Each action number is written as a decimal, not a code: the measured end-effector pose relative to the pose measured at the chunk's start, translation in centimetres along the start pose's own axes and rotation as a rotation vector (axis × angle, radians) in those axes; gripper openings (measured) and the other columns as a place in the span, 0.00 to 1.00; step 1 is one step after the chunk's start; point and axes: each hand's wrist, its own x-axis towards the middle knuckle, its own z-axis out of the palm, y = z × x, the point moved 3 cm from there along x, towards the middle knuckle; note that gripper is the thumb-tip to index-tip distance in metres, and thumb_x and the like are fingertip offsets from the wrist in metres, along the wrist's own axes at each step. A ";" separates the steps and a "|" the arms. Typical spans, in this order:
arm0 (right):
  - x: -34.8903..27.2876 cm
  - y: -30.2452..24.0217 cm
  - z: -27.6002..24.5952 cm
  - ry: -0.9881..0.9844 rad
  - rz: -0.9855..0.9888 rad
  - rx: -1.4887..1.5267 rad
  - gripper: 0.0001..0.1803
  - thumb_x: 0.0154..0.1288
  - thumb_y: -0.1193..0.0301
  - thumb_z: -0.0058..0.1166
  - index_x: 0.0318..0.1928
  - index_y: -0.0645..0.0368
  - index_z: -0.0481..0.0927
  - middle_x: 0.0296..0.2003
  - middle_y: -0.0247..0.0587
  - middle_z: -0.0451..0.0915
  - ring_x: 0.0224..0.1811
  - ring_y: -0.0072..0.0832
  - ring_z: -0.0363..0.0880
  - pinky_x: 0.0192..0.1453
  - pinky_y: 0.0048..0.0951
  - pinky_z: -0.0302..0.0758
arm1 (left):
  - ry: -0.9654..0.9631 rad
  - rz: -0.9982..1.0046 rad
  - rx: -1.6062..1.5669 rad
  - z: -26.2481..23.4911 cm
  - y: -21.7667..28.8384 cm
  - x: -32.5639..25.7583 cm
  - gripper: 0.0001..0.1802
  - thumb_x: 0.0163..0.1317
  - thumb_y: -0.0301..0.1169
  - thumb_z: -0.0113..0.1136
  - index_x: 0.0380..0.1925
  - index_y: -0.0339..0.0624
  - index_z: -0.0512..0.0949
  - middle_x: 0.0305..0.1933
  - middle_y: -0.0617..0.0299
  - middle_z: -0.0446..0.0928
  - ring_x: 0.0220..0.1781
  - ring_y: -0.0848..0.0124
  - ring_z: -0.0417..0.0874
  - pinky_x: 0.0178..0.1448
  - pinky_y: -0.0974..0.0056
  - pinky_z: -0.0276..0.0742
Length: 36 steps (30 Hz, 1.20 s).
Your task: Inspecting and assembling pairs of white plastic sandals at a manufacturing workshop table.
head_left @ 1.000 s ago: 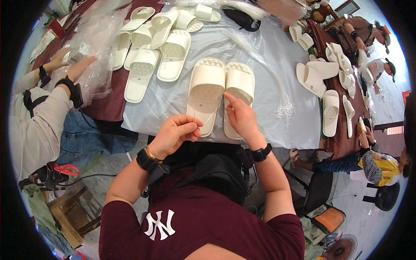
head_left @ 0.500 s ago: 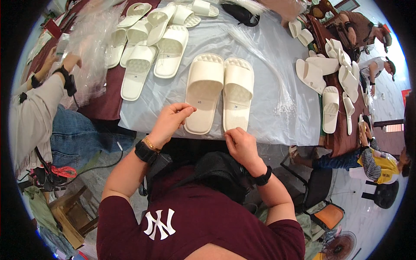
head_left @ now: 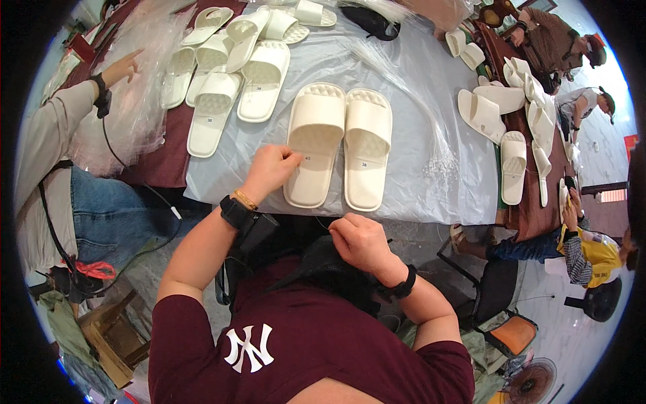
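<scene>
Two cream slippers lie side by side before me, toes pointing away: the left slipper (head_left: 315,138) and the slightly smaller right slipper (head_left: 367,151). My left hand (head_left: 270,170) is closed in a pinch at the left edge of the left slipper; whatever is between its fingertips is too small to make out. Just off the table's front edge, my right hand (head_left: 363,244) is closed, thumb against curled fingers. A thin strand (head_left: 321,222) curves by its fingertips and seems to be held there. Farther right on the sheet lies a bundle of clear plastic strands (head_left: 434,141).
A grey plastic sheet (head_left: 222,182) covers the table. Several cream slippers (head_left: 215,111) are piled at the far left, beside clear plastic bags (head_left: 128,108) and a co-worker's hand (head_left: 122,67). More slippers (head_left: 513,165) lie on the right-hand table. A black object (head_left: 370,23) lies at the back.
My right hand has drawn back from the right slipper's heel, toward me and slightly left, past the table edge. My left hand has shifted slightly up and left. The co-worker's hand has reached farther out.
</scene>
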 end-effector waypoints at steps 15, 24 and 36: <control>3.7 5.2 -1.2 0.182 0.233 -0.092 0.04 0.59 0.71 0.53 0.30 0.58 0.77 0.27 0.46 0.77 0.30 0.46 0.77 0.33 0.42 0.74 | 0.061 0.087 -0.037 -0.8 1.1 -0.9 0.20 0.63 0.39 0.56 0.47 0.34 0.78 0.22 0.59 0.79 0.22 0.75 0.77 0.29 0.68 0.72; 3.3 8.0 -1.8 0.319 0.399 -0.137 0.05 0.59 0.71 0.53 0.30 0.59 0.78 0.29 0.46 0.79 0.30 0.47 0.78 0.33 0.42 0.74 | 0.129 0.115 -0.120 -0.8 1.3 -1.4 0.20 0.62 0.35 0.57 0.50 0.34 0.77 0.26 0.55 0.80 0.23 0.71 0.78 0.30 0.67 0.73; 7.6 8.9 -0.6 0.358 0.354 -0.172 0.08 0.62 0.68 0.50 0.31 0.59 0.78 0.29 0.47 0.79 0.31 0.46 0.79 0.34 0.43 0.75 | 0.329 0.211 -0.053 -3.5 1.8 5.6 0.14 0.61 0.35 0.57 0.37 0.33 0.80 0.24 0.60 0.79 0.23 0.77 0.77 0.29 0.69 0.73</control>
